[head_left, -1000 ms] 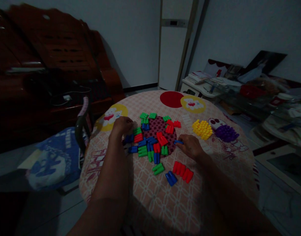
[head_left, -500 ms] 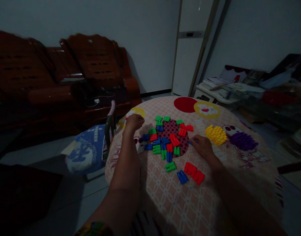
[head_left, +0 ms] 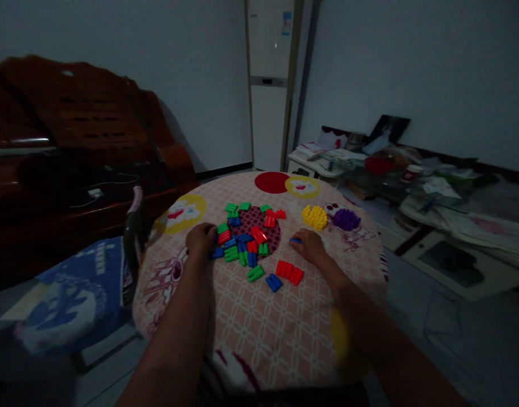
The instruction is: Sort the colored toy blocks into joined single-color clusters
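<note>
My left hand [head_left: 201, 240] is at the left edge of a loose pile of plastic toy blocks, its fingers curled onto a blue block [head_left: 215, 240] that they partly hide. Across the table, my right hand [head_left: 309, 246] pinches another blue block [head_left: 295, 241] between thumb and fingers. Between the hands, red, green and blue blocks lie around the dark red patterned circle of the tablecloth. Nearer to me are a joined red piece [head_left: 289, 272], a blue block [head_left: 273, 282] and a green block [head_left: 255, 274].
A yellow knobbly cluster [head_left: 314, 217] and a purple one [head_left: 346, 219] sit on the round table [head_left: 242, 333], right of the pile. A chair with a blue cloth [head_left: 79, 282] stands at the left. Wooden seats [head_left: 94, 121] and a cluttered side table [head_left: 437, 215] lie beyond.
My left hand has come down to the pile's left edge and onto a blue block. My right hand still holds its blue block. The view has swung to the right.
</note>
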Demonstrator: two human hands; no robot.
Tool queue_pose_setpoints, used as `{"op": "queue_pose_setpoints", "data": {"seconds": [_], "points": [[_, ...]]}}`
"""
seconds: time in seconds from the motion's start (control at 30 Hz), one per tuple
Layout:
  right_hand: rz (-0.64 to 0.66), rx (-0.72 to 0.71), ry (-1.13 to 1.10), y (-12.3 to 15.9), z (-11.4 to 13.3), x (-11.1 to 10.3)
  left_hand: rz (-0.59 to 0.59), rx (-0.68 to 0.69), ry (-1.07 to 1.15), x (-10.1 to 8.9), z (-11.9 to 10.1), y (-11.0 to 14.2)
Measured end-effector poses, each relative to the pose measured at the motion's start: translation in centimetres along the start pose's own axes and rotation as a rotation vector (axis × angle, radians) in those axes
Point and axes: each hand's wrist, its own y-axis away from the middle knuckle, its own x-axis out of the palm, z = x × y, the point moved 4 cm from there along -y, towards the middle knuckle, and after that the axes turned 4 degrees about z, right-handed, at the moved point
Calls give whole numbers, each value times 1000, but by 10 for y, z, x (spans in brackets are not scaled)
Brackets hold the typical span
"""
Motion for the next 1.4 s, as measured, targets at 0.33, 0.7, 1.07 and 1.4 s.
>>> {"op": "queue_pose_setpoints", "data": {"seconds": [0.33,0.7,1.07,1.4], "points": [[-432,624,-271,72,-84,-28,-73,-27,120,10,10,2],[-442,698,-81,81,-72,-32,-68,-35,187,10,9,13],[-463,375,-386,25,-42,-24,-86,-22,186,7,4,17],[-534,318,-452,30,-48,-5,-349,50,231,-3,-22,32]]}}
